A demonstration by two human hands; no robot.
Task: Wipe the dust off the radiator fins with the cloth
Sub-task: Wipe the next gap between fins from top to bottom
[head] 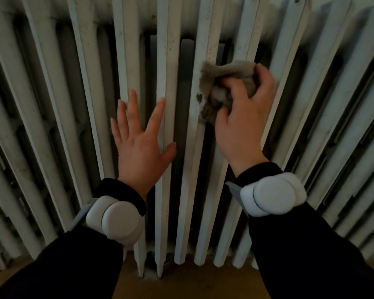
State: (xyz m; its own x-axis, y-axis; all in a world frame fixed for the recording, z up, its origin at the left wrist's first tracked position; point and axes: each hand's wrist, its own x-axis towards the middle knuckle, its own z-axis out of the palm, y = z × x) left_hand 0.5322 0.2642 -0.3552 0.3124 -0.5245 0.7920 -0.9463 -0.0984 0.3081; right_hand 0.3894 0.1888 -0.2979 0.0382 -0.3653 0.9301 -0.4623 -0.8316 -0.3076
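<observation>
A white cast-iron radiator (171, 61) with tall vertical fins fills the view. My right hand (244, 117) grips a bunched grey-brown cloth (222, 72) and holds it against a fin right of centre, about halfway up. A dark clump of dust (199, 97) clings to the fin edge at the cloth's left side. My left hand (138, 143) lies flat with fingers spread on the fins just left of centre, lower than the cloth. Both wrists carry white round devices over black sleeves.
Dark gaps run between the fins, with grime near their tops. A wooden floor (188, 283) shows under the radiator's lower edge. More fins spread out to the left and right.
</observation>
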